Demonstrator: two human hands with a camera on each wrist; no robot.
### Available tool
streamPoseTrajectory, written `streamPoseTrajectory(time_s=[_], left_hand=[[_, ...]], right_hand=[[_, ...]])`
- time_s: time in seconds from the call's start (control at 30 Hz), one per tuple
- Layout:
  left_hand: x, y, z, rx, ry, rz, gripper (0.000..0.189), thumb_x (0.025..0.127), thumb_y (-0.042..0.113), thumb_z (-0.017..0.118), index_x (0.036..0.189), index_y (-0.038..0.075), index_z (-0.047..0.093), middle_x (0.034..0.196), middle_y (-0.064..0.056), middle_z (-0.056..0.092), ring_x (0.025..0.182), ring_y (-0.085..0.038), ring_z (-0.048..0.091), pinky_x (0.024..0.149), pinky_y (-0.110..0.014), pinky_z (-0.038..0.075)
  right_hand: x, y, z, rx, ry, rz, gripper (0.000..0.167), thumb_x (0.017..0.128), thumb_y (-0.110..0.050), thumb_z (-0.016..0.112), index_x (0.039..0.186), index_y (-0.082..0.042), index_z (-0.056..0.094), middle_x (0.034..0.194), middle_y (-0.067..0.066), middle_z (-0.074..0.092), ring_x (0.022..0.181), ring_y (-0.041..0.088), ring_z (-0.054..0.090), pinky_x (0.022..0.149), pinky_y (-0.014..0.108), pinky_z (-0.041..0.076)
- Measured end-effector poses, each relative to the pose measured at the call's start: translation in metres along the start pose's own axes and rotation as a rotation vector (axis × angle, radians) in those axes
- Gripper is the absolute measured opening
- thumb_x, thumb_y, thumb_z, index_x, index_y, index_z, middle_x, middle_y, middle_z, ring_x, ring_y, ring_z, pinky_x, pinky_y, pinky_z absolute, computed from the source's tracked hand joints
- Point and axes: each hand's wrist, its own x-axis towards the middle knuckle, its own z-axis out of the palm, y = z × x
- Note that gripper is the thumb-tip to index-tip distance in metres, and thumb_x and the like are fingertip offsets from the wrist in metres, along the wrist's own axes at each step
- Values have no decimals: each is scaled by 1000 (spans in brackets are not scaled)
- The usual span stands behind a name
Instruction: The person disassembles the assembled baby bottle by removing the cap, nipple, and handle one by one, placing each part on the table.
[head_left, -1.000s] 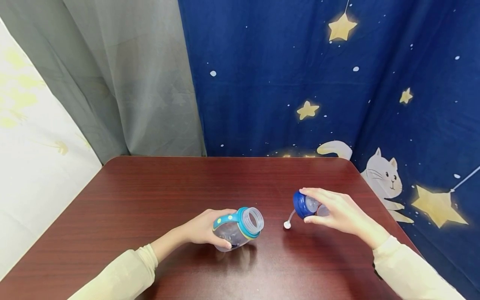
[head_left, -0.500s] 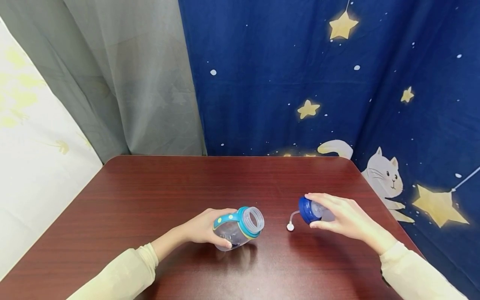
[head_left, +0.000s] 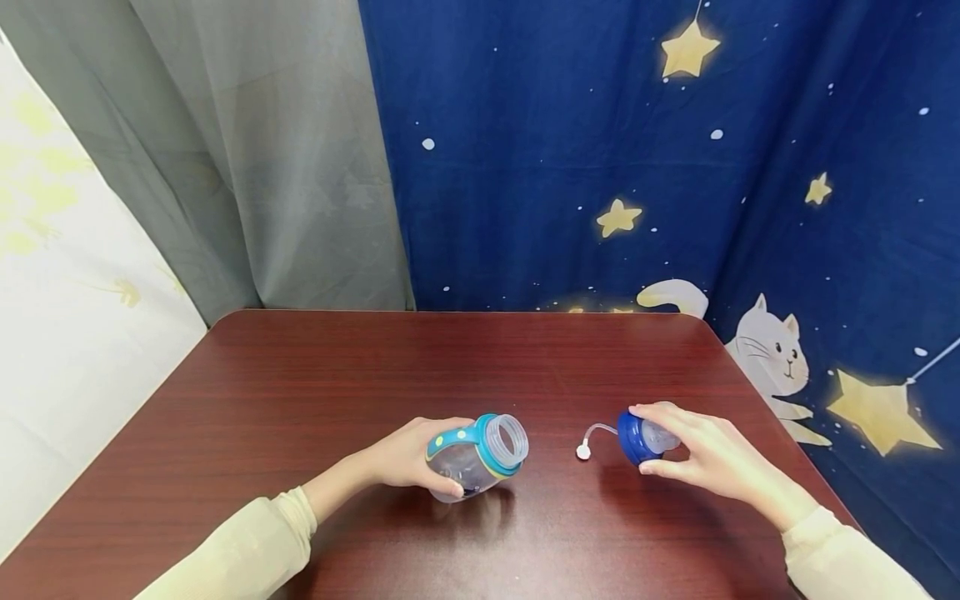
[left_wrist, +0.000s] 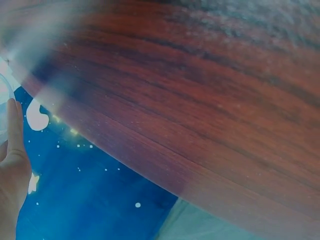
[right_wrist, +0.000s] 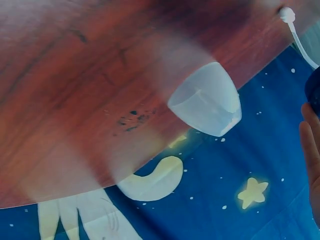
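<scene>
My left hand [head_left: 416, 454] grips a clear baby bottle [head_left: 467, 467] with a teal collar and teal handle dotted yellow. The bottle leans right, its threaded mouth uncovered and facing right. In the left wrist view only part of the hand [left_wrist: 12, 170] and a sliver of the bottle show, at the left edge. To the right, my right hand [head_left: 708, 450] holds a blue bottle lid [head_left: 636, 438] between thumb and fingers. From its underside a thin straw with a white weighted end [head_left: 583, 452] reaches left. A translucent cover [right_wrist: 207, 100] shows in the right wrist view.
Both hands are over a dark red-brown wooden table [head_left: 360, 358] with rounded far corners. Behind it hang a grey curtain [head_left: 315, 167] and a blue curtain [head_left: 525, 150] with stars and a white cat. A pale cloth [head_left: 67, 333] hangs at the left.
My right hand has moved right and slightly nearer with the lid, away from the bottle. The straw's weighted end has shifted slightly right. The left hand and bottle stay put.
</scene>
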Motion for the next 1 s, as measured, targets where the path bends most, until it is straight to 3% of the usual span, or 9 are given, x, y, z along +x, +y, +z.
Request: streamPoseTrajectory(time_s=[0.27,0.6,0.8,1.0], left_hand=[[0,1,-1,35,5,-5,67,67,45,73,124,23,45,101,9,58,84,-6,54,70,-25,45],[0,1,-1,34,9,6,67,66,45,73,124,23,45,101,8,58,84,-6,54,69,-25,45],[0,1,-1,32,12,13,67,67,45,73,124,22,45,101,2,60,83,-9,55,69,-25,45],[0,2,-1,31,10,6,67,67,44,73,124,23,45,101,11,57,84,-6,54,69,-25,45]], right_hand=[[-11,4,4,-16,-28,7,69,59,-46,76,121,-24,52,111,-6,56,88,11,57,63,35,48],[-15,10,11,-43,-61,-24,66,60,-47,75,118,-23,55,110,-5,57,87,11,58,63,34,48],[-17,12,14,-75,-74,-67,64,60,-47,75,115,-19,57,108,-4,58,88,12,58,64,35,48],[-17,13,18,-112,-94,-125,62,62,-48,73,112,-15,58,104,-3,58,83,12,59,62,33,48]])
